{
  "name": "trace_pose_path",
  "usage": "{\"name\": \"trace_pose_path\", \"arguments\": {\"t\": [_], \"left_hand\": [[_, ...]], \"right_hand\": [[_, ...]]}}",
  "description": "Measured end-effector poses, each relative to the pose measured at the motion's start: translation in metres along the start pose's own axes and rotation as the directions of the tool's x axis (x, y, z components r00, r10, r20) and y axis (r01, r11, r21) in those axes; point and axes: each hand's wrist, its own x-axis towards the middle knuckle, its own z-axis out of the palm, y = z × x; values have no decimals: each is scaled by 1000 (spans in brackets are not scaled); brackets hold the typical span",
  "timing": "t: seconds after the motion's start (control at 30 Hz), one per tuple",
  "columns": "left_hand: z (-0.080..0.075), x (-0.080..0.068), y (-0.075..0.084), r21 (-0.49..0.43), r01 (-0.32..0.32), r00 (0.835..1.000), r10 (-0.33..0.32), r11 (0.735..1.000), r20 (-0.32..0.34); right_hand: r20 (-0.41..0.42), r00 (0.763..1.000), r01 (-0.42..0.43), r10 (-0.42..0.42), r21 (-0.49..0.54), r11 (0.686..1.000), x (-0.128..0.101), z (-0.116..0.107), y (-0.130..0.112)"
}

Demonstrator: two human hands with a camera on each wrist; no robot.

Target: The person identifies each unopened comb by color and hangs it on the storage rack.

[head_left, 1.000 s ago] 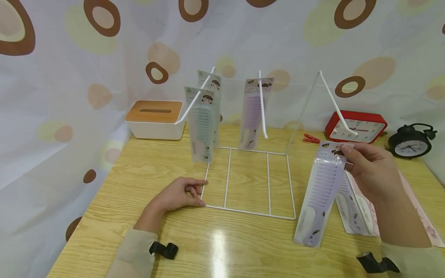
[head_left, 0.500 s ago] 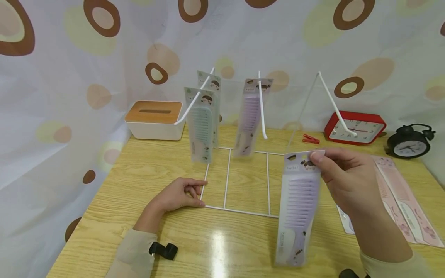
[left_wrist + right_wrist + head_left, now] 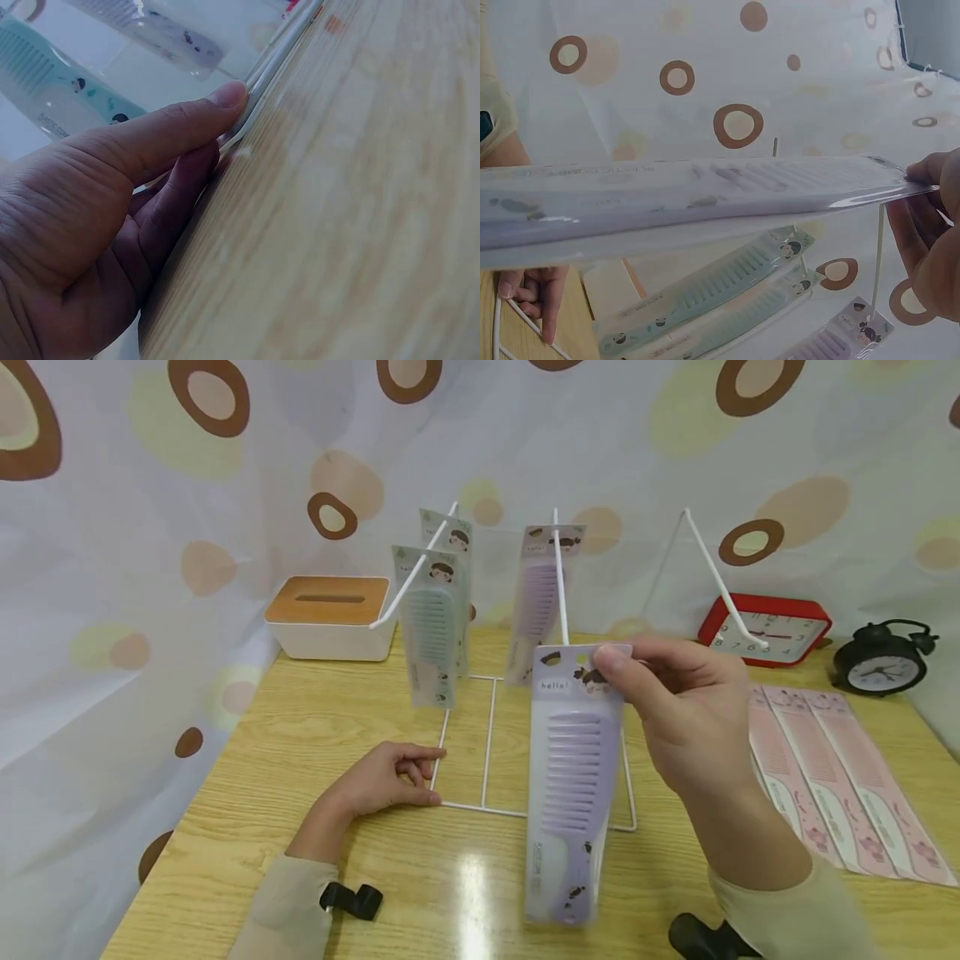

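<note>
Table [image 3: 420,893]: rack [image 3: 489,745] in grip of left hand [image 3: 390,779], upright purple comb [image 3: 576,777], handle [image 3: 573,881] down, in right hand [image 3: 693,718]

High head view, forward and down; 2 close wrist views, left low along table [image 3: 337,225]; rack [image 3: 489,743] in all 3.

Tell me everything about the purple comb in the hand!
The purple comb, in a clear, plastic-looking pack with a printed "hello!" top, has a row of teeth above a handle. It's nearly upright, in front of the middle white hook; I can't tell whether they touch. The right hand pinches the pack's top corner.
</note>
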Motion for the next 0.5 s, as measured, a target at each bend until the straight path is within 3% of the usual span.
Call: {"name": "trace_pose_path", "arguments": {"t": [0.1, 0.33, 0.5], "left_hand": [[0, -1, 0, 0, -1, 1000, 1, 1000, 0], [0, -4, 0, -1, 1, 1000, -1, 1000, -2], [1, -3, 0, 5, -8, 1000, 8, 1000, -6]], "right_hand": [[-11, 1000, -11, 11, -58, 998, 3, 4, 1], [1, 1000, -11, 11, -77, 997, 8, 6, 3], [-62, 997, -50, 38, -201, 978, 17, 4, 8]]}}
